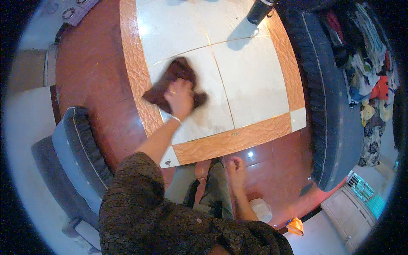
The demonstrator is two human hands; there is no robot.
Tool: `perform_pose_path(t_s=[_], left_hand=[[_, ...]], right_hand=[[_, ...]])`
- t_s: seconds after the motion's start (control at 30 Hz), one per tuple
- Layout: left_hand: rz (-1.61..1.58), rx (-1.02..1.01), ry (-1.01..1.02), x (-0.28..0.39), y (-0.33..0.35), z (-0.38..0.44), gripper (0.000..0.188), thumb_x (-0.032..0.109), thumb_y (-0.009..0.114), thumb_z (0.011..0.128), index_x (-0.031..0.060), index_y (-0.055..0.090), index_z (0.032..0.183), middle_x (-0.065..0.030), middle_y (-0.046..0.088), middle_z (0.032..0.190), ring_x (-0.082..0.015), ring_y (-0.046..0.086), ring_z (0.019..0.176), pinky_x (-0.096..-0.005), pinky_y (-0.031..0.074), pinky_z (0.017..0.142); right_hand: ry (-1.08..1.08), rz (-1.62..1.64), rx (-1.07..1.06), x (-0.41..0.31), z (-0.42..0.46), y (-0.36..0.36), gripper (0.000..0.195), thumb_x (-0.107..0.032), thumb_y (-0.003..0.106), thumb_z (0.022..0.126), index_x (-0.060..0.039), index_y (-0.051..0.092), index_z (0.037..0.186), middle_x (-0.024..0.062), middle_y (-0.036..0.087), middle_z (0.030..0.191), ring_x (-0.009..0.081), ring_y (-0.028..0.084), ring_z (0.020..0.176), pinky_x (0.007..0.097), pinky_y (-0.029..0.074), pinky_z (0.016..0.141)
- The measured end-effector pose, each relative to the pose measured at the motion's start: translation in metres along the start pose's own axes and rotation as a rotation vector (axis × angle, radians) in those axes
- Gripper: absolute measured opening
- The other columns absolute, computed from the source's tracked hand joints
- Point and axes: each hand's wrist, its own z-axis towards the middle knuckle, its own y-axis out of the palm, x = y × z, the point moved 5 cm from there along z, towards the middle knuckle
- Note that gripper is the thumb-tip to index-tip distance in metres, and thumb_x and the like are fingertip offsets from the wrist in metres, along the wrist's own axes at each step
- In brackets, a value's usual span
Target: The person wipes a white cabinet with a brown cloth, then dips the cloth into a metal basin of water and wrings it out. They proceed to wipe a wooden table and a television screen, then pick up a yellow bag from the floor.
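My left hand (181, 95) presses a dark brown cloth (181, 68) onto the tabletop, its fingers bunched over the fabric; hand and cloth are blurred. Under them is a table (255, 79) with a glossy white top, gold dividing lines and a textured orange-brown border. Damp-looking smears show on the surface near the cloth. Just off the table's front edge, my right hand (237, 169) hangs low with its fingers curled in, and I see nothing in it.
A black tumbler (259, 12) stands at the table's far right. A dark blue sofa (338, 127) runs along the right, with piled clothes (366, 70) beyond it. A blue cushioned chair (79, 153) is at left. On the floor are a white bucket (262, 210) and an orange bag (295, 226).
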Motion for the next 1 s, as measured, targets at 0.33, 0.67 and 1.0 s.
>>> perform_pose_path(t_s=[0.33, 0.67, 1.0], left_hand=[[-1.293, -0.598, -0.252, 0.124, 0.023, -0.106, 0.024, 0.023, 0.048, 0.086, 0.0023, 0.056, 0.094, -0.0091, 0.059, 0.091, -0.0172, 0.054, 0.088, -0.0303, 0.043, 0.078], [-0.364, 0.039, 0.099, -0.028, -0.011, 0.027, 0.033, 0.018, 0.055, 0.079, 0.0156, 0.054, 0.111, -0.0125, 0.041, 0.122, -0.0302, 0.037, 0.115, -0.0427, 0.032, 0.093], [-0.251, -0.5, 0.376, -0.03, 0.002, -0.163, 0.048, 0.015, 0.057, 0.073, 0.0105, 0.046, 0.12, -0.016, 0.03, 0.133, -0.0325, 0.022, 0.126, -0.0505, 0.015, 0.101]], right_hand=[[0.06, 0.333, -0.018, -0.033, 0.057, -0.027, 0.044, -0.012, 0.059, 0.077, -0.0053, 0.039, 0.115, 0.0085, 0.046, 0.099, 0.0142, 0.049, 0.081, 0.0282, 0.048, 0.065], [-0.309, -0.565, -0.125, -0.179, 0.153, 0.09, 0.065, -0.042, 0.054, 0.073, -0.0062, 0.038, 0.125, 0.0226, 0.027, 0.133, 0.034, 0.022, 0.126, 0.0579, 0.011, 0.099], [-0.507, -0.43, -0.137, -0.055, 0.097, 0.027, 0.033, -0.034, 0.049, 0.08, -0.0045, 0.057, 0.093, 0.0207, 0.057, 0.091, 0.0354, 0.055, 0.084, 0.0427, 0.044, 0.07]])
